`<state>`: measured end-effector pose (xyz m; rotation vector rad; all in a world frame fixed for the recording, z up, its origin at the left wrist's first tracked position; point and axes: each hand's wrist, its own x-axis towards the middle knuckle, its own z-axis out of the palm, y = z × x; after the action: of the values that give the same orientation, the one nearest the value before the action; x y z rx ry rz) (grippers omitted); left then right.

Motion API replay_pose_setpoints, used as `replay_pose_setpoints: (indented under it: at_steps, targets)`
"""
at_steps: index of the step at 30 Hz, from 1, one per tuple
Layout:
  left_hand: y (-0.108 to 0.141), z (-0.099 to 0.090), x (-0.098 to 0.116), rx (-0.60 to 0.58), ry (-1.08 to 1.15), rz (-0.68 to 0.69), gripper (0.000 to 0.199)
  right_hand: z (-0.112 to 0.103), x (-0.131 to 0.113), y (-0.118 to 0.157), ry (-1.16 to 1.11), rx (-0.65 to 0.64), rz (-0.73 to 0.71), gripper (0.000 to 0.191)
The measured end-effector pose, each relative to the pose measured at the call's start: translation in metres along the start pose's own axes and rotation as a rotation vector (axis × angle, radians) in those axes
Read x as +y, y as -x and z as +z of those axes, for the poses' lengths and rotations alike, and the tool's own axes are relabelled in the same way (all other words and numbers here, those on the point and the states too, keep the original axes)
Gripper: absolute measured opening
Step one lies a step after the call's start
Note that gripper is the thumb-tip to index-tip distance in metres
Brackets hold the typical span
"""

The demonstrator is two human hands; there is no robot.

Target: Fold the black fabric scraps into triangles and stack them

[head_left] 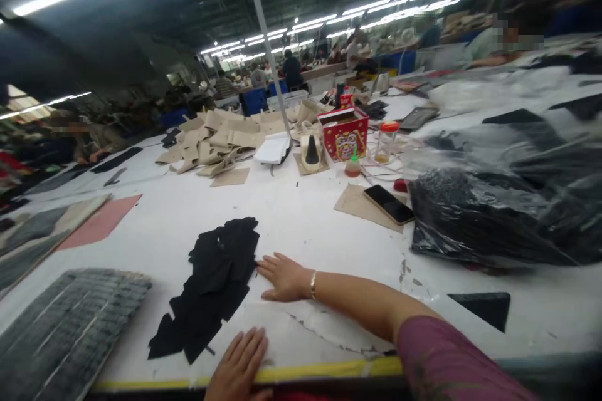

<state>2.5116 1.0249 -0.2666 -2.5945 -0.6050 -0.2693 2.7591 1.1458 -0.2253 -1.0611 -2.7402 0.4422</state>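
The pile of black cloth pieces (219,269) lies on the white surface (301,219), its flat, matte cutouts overlapping loosely, with notched, angular edges. Right of the pile, the right hand (285,279) is open and released, palm down, fingers slightly spread; its fingertips reach the pile's edge (whether they touch the cloth, I cannot tell). Its forearm stretches in from the lower right, a bracelet (313,284) at the wrist and a purple sleeve (446,357) above the elbow.

Nearer than the pile, the left hand (239,364) is also open and released, palm down by the yellow edge strip (324,370), fingers closer together; its forearm is out of view.

Left of the pile sits a grey, ribbed, fuzzy-looking textile (70,332). Beyond the pile are creased beige pieces (223,138); to its right, a dark phone (388,204) and glossy clear plastic (493,213) over black material.
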Motion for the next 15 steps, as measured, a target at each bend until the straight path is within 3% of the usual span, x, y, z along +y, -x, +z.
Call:
replay_pose_setpoints:
  at_steps: [3, 5, 7, 9, 11, 13, 15]
  targets:
    - [-0.005, -0.014, 0.003, -0.086, 0.077, -0.062, 0.073, 0.010, -0.034, 0.059, -0.115, 0.005, -0.149, 0.076]
    - [-0.005, -0.015, 0.003, -0.132, 0.115, -0.084, 0.079, 0.006, -0.037, 0.087, -0.214, -0.062, -0.218, 0.074]
    - [-0.005, -0.013, 0.004, -0.160, 0.140, -0.098, 0.083, -0.007, -0.025, 0.090, -0.283, -0.128, -0.256, 0.068]
    - [-0.005, -0.013, 0.004, -0.168, 0.156, -0.108, 0.084, -0.026, -0.004, 0.066, -0.236, -0.066, -0.119, 0.067]
    - [-0.007, -0.016, 0.003, -0.164, 0.163, -0.113, 0.083, -0.043, 0.021, 0.024, -0.116, -0.012, 0.086, 0.066]
    - [-0.011, -0.021, 0.002, -0.151, 0.159, -0.114, 0.081, -0.053, 0.039, -0.015, -0.083, 0.014, 0.187, 0.063]
    - [-0.015, -0.024, 0.001, -0.099, 0.146, -0.130, 0.080, -0.053, 0.044, -0.037, -0.059, 0.024, 0.238, 0.064]
